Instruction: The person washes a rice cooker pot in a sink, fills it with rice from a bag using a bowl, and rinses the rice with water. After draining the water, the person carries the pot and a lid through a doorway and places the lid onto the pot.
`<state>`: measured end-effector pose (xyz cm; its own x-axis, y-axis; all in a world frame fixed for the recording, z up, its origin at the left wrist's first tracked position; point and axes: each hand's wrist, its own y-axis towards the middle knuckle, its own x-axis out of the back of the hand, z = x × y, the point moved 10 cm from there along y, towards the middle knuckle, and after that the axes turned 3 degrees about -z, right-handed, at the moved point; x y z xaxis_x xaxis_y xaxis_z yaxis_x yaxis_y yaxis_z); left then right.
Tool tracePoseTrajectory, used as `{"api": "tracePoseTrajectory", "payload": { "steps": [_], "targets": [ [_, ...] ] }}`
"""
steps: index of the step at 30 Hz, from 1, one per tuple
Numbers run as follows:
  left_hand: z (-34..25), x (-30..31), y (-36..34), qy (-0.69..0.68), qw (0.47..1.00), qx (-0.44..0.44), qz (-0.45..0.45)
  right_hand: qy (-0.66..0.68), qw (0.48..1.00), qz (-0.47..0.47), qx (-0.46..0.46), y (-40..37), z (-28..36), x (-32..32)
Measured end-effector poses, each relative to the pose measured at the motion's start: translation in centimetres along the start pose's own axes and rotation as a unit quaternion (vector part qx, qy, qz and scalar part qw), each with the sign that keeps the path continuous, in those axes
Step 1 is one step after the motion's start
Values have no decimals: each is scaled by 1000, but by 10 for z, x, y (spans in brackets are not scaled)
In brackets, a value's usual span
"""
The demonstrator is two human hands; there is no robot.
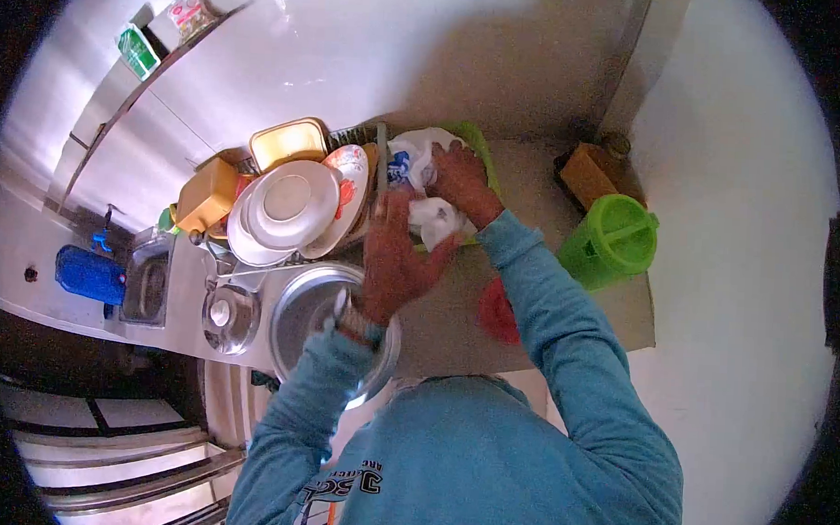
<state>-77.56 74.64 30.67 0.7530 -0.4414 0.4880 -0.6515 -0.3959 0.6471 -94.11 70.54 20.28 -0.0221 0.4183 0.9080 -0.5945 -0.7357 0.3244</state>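
A white plastic bag (434, 220) with blue print lies bunched in a green basket (486, 152) against the wall. My right hand (466, 184) reaches over the basket, its fingers bent down and closed on the top of the bag. Beside the bag's near left side is my left hand (397, 266), slightly smeared by motion. Its thumb stands apart from the fingers, with the thumb tip close to the bag. Under my left wrist sits a large round metal pot (293, 318).
Plates and bowls (288, 202) fill a dish rack to the left. Beyond stand a lidded steel pot (230, 319), a sink (146, 285) and a blue container (88, 274). On the right are a green lidded jug (610, 241), a brown box (591, 176) and a red object (499, 312).
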Motion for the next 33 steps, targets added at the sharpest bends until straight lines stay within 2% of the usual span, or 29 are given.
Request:
{"api": "tracePoseTrajectory", "payload": {
  "steps": [2,3,4,5,6,7,9,10,12,13,15,16,18,19,20,21,23,24,25,26,28,29,30,31,33],
  "targets": [
    [-24,29,32,47,977,-57,-198,39,998,40,28,18,4,4],
    [-7,35,30,42,978,-55,-196,79,993,76,54,27,6,1],
    [30,-6,29,137,987,-42,66,75,993,76,50,38,0,1],
    [66,-41,7,223,920,-30,321,40,998,-9,50,53,-6,19],
    [69,-33,8,221,920,-34,321,8,994,-93,50,60,-10,36],
    [72,-25,0,239,914,-32,328,7,995,-93,45,62,-8,50],
    [68,-12,-12,251,905,-30,341,22,979,-187,75,60,12,112],
    [60,-1,-13,242,907,-5,345,20,980,-182,72,58,14,111],
    [42,14,-7,231,910,17,343,40,964,-211,154,50,37,122],
    [39,20,-4,230,906,50,353,38,964,-211,155,43,45,136],
    [46,26,-6,229,900,87,360,148,985,-57,70,26,52,139],
    [52,29,-4,218,912,99,333,147,985,-55,76,17,53,133],
    [67,31,-6,207,923,116,302,250,946,117,169,-8,72,74],
    [62,33,-2,185,949,63,248,250,946,120,169,-13,68,49],
    [55,34,4,159,969,7,191,214,953,131,167,-17,59,18],
    [58,24,8,156,970,7,188,175,960,141,167,-18,50,-7],
    [82,20,15,229,961,83,132,142,960,170,170,-16,24,-47],
    [98,13,12,231,960,86,131,112,960,194,170,-16,17,-59],
    [117,3,8,187,970,88,125,-12,956,244,162,-16,23,-52],
    [125,-2,7,141,979,89,120,-13,956,243,163,-16,28,-35],
    [114,12,15,140,977,110,121,14,969,218,114,-12,22,-10],
    [118,19,16,83,972,179,130,15,969,217,114,-12,21,-14],
    [123,23,14,26,959,246,139,6,983,156,94,-4,14,-10],
    [118,25,15,26,959,244,139,-4,993,95,72,2,6,-5],
    [99,26,15,73,970,179,148,-28,988,132,70,8,1,-26]
  ]
}}
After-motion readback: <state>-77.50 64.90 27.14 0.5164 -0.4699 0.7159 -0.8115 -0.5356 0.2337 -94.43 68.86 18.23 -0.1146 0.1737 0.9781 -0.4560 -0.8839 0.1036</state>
